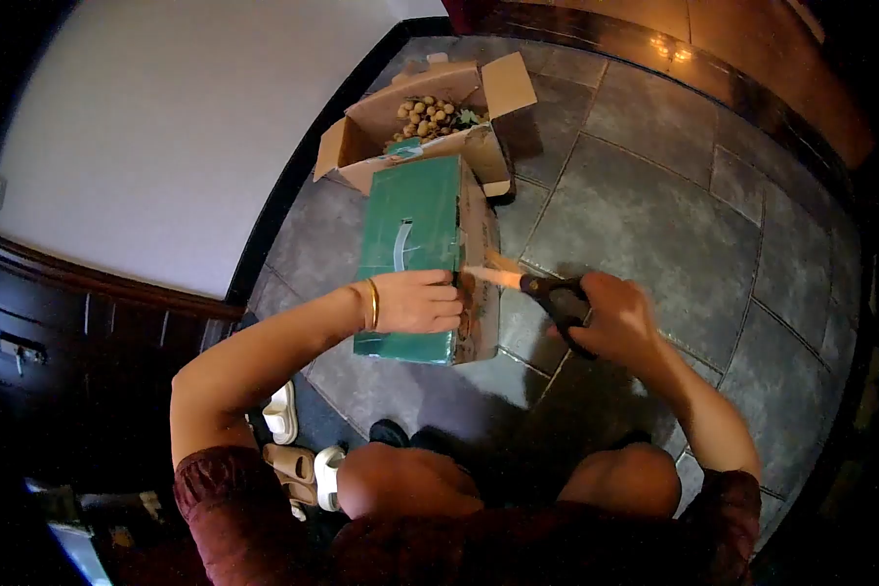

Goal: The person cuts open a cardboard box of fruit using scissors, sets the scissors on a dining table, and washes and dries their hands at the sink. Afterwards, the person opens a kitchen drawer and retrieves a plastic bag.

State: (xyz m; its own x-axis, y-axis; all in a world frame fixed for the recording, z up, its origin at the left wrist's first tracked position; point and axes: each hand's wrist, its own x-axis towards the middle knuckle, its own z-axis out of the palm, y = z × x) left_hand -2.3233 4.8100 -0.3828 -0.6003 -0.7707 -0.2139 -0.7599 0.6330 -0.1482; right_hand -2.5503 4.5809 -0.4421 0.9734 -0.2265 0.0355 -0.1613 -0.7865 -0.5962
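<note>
A green-topped cardboard box (425, 200) stands on the floor in front of me, with a pale strap handle (401, 244) on top. My left hand (415, 303), a gold bangle at its wrist, lies across the box top with its fingers bent over the right edge. In my right hand (615, 317) is a pair of scissors (552, 298) with black handles. The blades point left and reach the box's right edge, close to my left fingertips. Whether the tips cut into the box is hard to tell.
Behind the green box sits an open cardboard box (366, 127) with round tan fruit (430, 115) in it. Slippers (281, 415) lie at lower left near a dark door (59, 337). A white wall (195, 117) rises on the left. Grey tiles (645, 215) cover the floor.
</note>
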